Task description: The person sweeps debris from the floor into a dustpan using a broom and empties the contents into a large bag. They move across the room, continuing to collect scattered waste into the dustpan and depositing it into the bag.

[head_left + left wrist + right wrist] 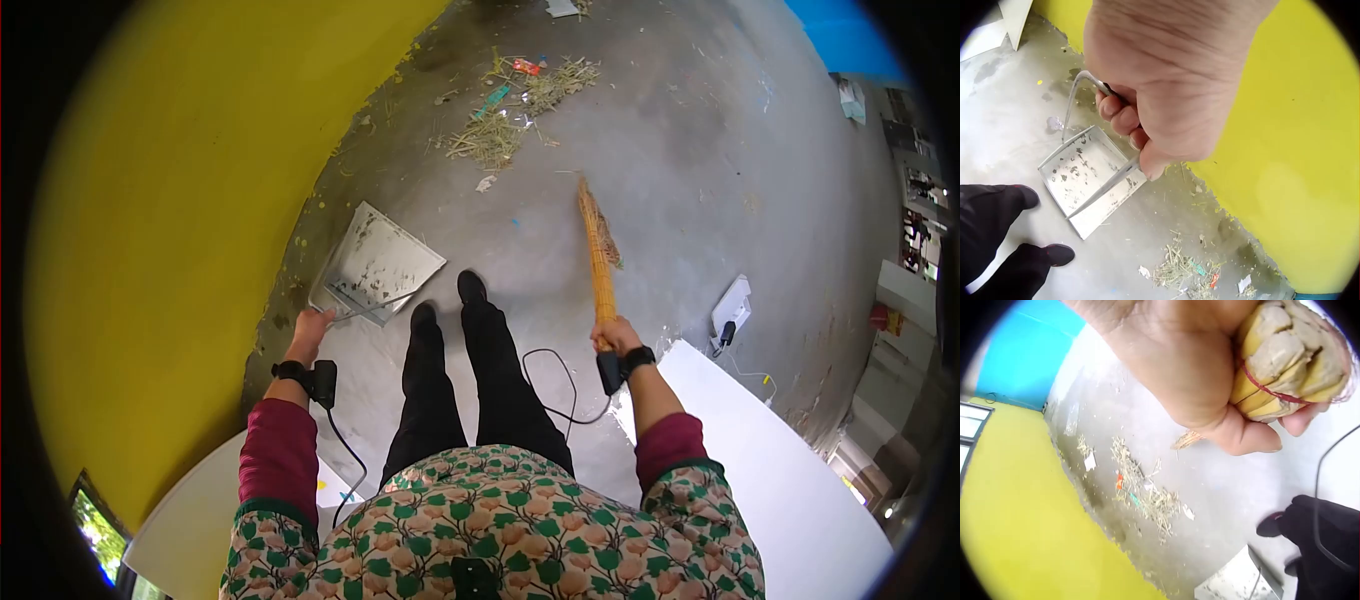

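Observation:
My left hand (312,330) grips the bent metal handle (1107,187) of a dustpan (385,255). The pan is pale metal with dark specks, and it sits close over the floor left of the feet. Curled around the thick handle of a straw broom (600,270) is my right hand (618,335). In the right wrist view the handle's butt end (1285,362) shows, bound with red cord. The broom's bristles point away from the body. Beyond both tools lies a heap of dry straw and scraps (490,140), with red and green wrappers among it.
A yellow wall (200,150) runs along the left. White table surfaces (740,450) stand on both sides of the body. A white device with a cable (732,310) lies on the floor at right. Black cables (575,400) hang from the wrist cameras.

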The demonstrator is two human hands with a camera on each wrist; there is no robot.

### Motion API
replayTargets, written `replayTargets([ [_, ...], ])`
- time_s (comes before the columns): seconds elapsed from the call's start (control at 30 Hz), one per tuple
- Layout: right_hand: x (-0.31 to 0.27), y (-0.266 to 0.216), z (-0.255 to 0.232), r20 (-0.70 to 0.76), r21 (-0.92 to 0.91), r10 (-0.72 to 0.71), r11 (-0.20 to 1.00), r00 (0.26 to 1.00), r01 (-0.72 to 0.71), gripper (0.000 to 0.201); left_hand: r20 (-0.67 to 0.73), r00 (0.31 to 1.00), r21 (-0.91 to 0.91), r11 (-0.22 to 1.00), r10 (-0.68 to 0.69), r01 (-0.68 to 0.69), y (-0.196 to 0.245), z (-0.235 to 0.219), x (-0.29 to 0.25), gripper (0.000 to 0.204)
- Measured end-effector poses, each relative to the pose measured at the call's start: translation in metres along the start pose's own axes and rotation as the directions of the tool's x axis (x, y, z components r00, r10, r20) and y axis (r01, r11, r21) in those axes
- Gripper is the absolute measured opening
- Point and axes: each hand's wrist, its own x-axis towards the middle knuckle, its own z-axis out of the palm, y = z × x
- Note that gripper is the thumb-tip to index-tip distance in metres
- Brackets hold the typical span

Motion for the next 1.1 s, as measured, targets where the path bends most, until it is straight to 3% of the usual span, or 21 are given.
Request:
replayTargets([
  [0.03,0.016,0.001,0.015,-0.034,-0.048,0.081,0.995,0.996,-0.082,0.01,0.007,1.0,0.043,0.999,-0.025,0.025,0.01,0.0,-0.001,0.028],
  [0.07,0.011,0.005,0.034,-0.046,-0.146,0.046,0.988,0.998,-0.052,0.01,0.015,1.0,0.057,0.998,-0.005,0.004,0.01,0.003,-0.001,0.028],
  [0.1,0.02,0.03,0.053,0.08,-0.246,-0.065,0.966,0.995,0.082,0.011,-0.012,1.0,0.077,0.997,0.005,-0.004,0.002,0.006,0.0,0.028],
  [0.13,0.001,0.033,0.077,0.093,-0.365,-0.005,0.93,0.996,0.039,0.015,-0.033,0.999,0.087,0.996,0.032,-0.029,0.002,0.009,0.005,0.028],
  [0.17,-0.013,0.043,0.097,0.218,-0.443,-0.085,0.879,0.972,0.176,0.024,-0.022,0.997,0.087,0.994,0.069,-0.067,0.006,0.011,0.01,0.028],
  [0.2,-0.034,0.047,0.113,0.338,-0.298,-0.023,0.946,0.941,0.13,0.032,0.0,0.997,0.03,0.997,0.072,-0.072,0.001,0.013,0.007,0.027],
  [0.27,-0.052,0.062,0.135,0.428,-0.32,0.033,0.94,0.903,0.118,0.044,0.03,0.994,-0.009,0.994,0.108,-0.108,-0.002,0.018,0.005,0.027],
  [0.33,-0.101,0.044,0.132,0.483,-0.238,0.072,0.97,0.873,0.051,0.048,0.001,1.0,0.047,0.999,0.018,-0.018,-0.003,0.022,0.011,0.027],
  [0.4,-0.126,0.055,0.109,0.477,-0.082,0.008,0.996,0.879,0.035,0.056,0.061,0.997,0.053,0.998,0.037,-0.04,-0.007,0.025,0.018,0.029],
  [0.43,-0.131,0.078,0.072,0.461,0.01,-0.054,0.998,0.886,0.056,0.06,0.094,0.995,0.027,0.999,0.026,-0.029,-0.007,0.049,0.01,0.03],
  [0.47,-0.137,0.093,0.053,0.419,0.055,-0.106,0.994,0.902,0.091,0.062,0.078,0.996,0.011,0.999,-0.032,0.031,0.001,0.055,-0.003,0.032],
  [0.5,-0.137,0.108,0.043,0.259,-0.046,-0.266,0.957,0.928,0.287,0.053,0.09,0.996,0.036,0.999,-0.007,0.004,0.012,0.058,-0.015,0.032],
  [0.6,-0.141,0.143,-0.011,0.143,-0.062,-0.211,0.973,0.967,0.221,0.05,0.016,0.992,0.178,0.976,0.121,-0.122,0.036,0.079,-0.044,0.034],
  [0.67,-0.138,0.166,-0.043,0.057,0.111,-0.141,0.985,0.988,0.134,0.045,0.012,0.991,0.163,0.978,0.132,-0.132,0.043,0.097,-0.045,0.034],
  [0.73,-0.146,0.185,-0.068,-0.031,0.426,-0.095,0.899,0.995,0.099,0.041,0.031,0.988,0.209,0.966,0.15,-0.153,0.064,0.112,-0.055,0.033],
  [0.83,-0.124,0.218,-0.122,-0.109,0.623,0.039,0.781,0.993,0.038,0.04,-0.012,0.971,0.33,0.917,0.24,-0.222,0.099,0.137,-0.068,0.029],
  [0.9,-0.101,0.219,-0.165,-0.152,0.692,0.138,0.722,0.979,0.006,0.035,0.064,0.946,0.415,0.853,0.318,-0.315,0.144,0.158,-0.095,0.028],
  [1.0,-0.039,0.199,-0.226,-0.131,0.791,0.276,0.608,0.952,-0.067,0.018,0.046,0.964,0.406,0.876,0.264,-0.259,0.207,0.186,-0.102,0.029],
  [1.03,-0.02,0.186,-0.236,-0.139,0.764,0.26,0.643,0.956,-0.063,0.011,0.043,0.969,0.441,0.865,0.245,-0.238,0.224,0.194,-0.108,0.029],
  [1.1,0.008,0.142,-0.242,-0.093,0.729,0.274,0.673,0.957,-0.122,0.01,0.116,0.981,0.306,0.934,0.156,-0.185,0.283,0.228,-0.114,0.029],
])
